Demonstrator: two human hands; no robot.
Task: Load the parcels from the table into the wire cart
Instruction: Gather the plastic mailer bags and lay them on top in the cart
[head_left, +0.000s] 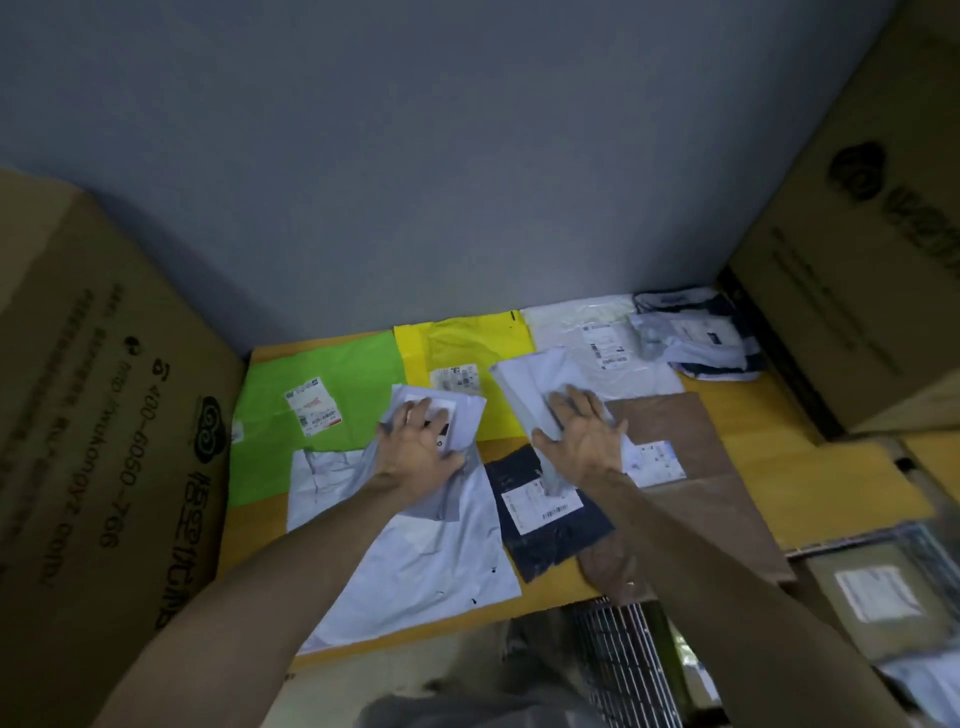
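Several flat mailer parcels lie on a yellow table (810, 467). My left hand (421, 447) grips a small white parcel (462, 415) with a label, fingers spread on top and thumb at its edge, above a large white mailer (431, 561). My right hand (582, 436) holds a grey-white parcel (530, 384), tilted up off the table, with the thumb round its near edge. Beneath it lie a dark navy parcel (550, 525) and a brown paper bag (675, 452). The wire cart (623, 654) shows below the table's near edge.
Farther back lie a green mailer (322, 405), a yellow mailer (457, 348), a white mailer (571, 322) and a dark-and-white bundle (696, 332). Tall cardboard boxes stand at the left (104, 415) and right (857, 260). A labelled box (872, 597) sits at lower right.
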